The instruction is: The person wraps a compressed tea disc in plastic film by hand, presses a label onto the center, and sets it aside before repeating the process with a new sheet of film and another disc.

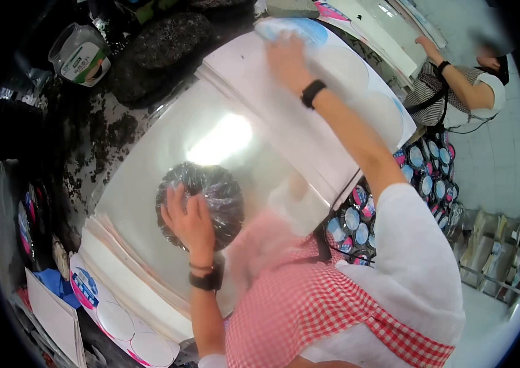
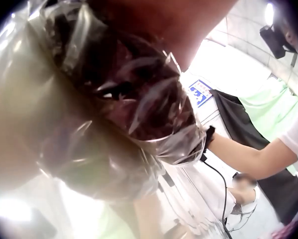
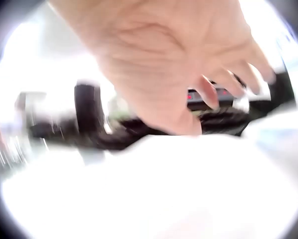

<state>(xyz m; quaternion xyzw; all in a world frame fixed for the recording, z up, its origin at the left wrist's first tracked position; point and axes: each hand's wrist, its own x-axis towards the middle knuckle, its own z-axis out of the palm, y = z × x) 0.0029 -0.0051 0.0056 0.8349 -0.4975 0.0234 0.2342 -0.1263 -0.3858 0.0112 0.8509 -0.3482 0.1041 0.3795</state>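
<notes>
A round black package wrapped in clear film (image 1: pixel 226 211) lies on the glossy surface (image 1: pixel 143 178). My left hand (image 1: pixel 189 224) rests on top of it with spread, slightly bent fingers. In the left wrist view the crinkled wrap (image 2: pixel 154 109) shows up close, mirrored in the surface below. Farther off, my right hand (image 1: pixel 287 64), blurred, is over a white sheet of round labels (image 1: pixel 340 64), close to its blue label (image 1: pixel 300 29). Loosely bent fingers and thumb of the right hand (image 3: pixel 174 64) show in the right wrist view, with nothing between them.
A clear jar with a green label (image 1: pixel 82 58) and dark round packages (image 1: pixel 171 40) stand at the far left. Another label sheet (image 1: pixel 113 319) lies at the near left. Many labelled packages (image 1: pixel 416 156) are stacked on the right. Another person (image 1: pixel 456 92) works at the back right.
</notes>
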